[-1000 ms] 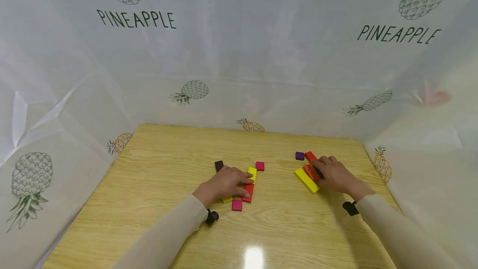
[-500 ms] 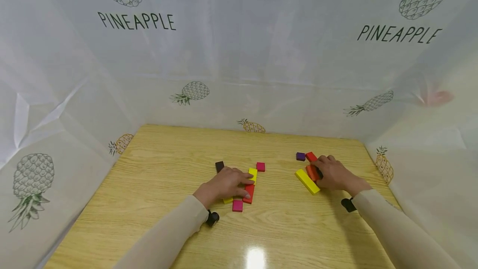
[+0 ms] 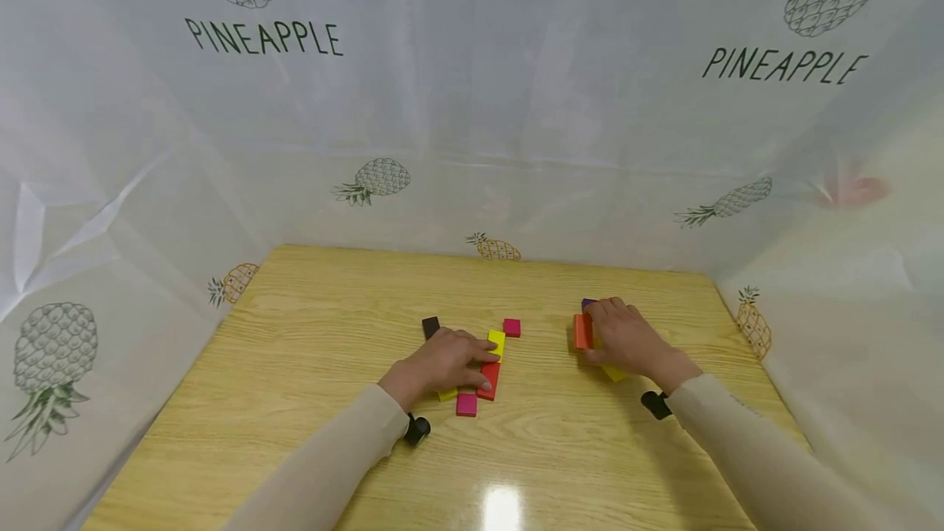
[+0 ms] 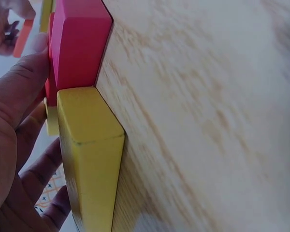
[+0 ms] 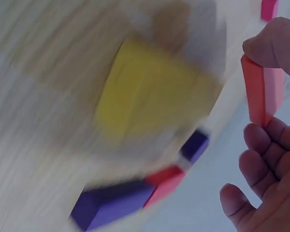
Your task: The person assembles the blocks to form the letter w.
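Observation:
My left hand (image 3: 445, 359) rests over a group of wooden blocks, its thumb on a red block (image 3: 489, 383) and a finger on a yellow block (image 3: 497, 342). A black block (image 3: 431, 327) and a second yellow block (image 4: 92, 150) are partly hidden beneath it in the head view. Beside them lies a pink block (image 3: 466, 405). My right hand (image 3: 628, 338) pinches an orange block (image 5: 257, 92) between thumb and fingers, held above the table. Below this hand a long yellow block (image 5: 150, 92) lies blurred in the right wrist view.
Past the right hand, a long purple block (image 5: 113, 203), a red block (image 5: 165, 183) and a small purple block (image 5: 195, 146) form a line. A small pink block (image 3: 512, 327) lies between the hands. White pineapple-print sheeting (image 3: 472, 105) surrounds the wooden table (image 3: 332, 293).
The right hand has picked up the orange block and moved it left, over the long yellow block. The left hand stays in place on its blocks.

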### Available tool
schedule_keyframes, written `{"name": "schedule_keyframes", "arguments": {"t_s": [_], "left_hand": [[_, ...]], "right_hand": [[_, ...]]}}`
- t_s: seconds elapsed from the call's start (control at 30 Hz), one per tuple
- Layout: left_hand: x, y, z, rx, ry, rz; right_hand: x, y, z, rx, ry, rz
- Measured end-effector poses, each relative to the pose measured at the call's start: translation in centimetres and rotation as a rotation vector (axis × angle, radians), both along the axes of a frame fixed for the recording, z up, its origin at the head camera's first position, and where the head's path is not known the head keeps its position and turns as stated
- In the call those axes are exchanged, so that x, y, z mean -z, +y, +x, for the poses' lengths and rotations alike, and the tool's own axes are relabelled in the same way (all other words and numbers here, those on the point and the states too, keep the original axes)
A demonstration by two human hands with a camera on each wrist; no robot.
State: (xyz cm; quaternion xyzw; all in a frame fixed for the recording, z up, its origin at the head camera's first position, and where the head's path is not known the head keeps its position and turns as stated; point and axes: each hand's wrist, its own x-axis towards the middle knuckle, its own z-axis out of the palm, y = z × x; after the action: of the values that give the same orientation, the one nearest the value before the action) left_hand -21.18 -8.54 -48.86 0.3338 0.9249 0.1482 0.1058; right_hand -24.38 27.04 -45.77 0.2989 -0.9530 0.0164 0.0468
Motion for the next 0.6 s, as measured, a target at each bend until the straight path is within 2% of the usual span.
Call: {"name": "schedule_keyframes", "arguments": {"t_s": [0.13, 0.3, 0.6], "left_hand": [[0.0, 0.0, -0.1, 0.002, 0.002, 0.001], [-0.1, 0.0, -0.1, 0.000, -0.002, -0.010], [-0.2, -0.1, 0.0, 0.011, 0.004, -0.001]], "right_hand": [[0.7, -2.8, 0.5, -0.047, -0.008, 0.037], [1.4, -5.6, 0.8, -0.067, -0.054, 0.067], [2.0, -7.0, 0.6, -0.087, -0.135, 0.080]]}}
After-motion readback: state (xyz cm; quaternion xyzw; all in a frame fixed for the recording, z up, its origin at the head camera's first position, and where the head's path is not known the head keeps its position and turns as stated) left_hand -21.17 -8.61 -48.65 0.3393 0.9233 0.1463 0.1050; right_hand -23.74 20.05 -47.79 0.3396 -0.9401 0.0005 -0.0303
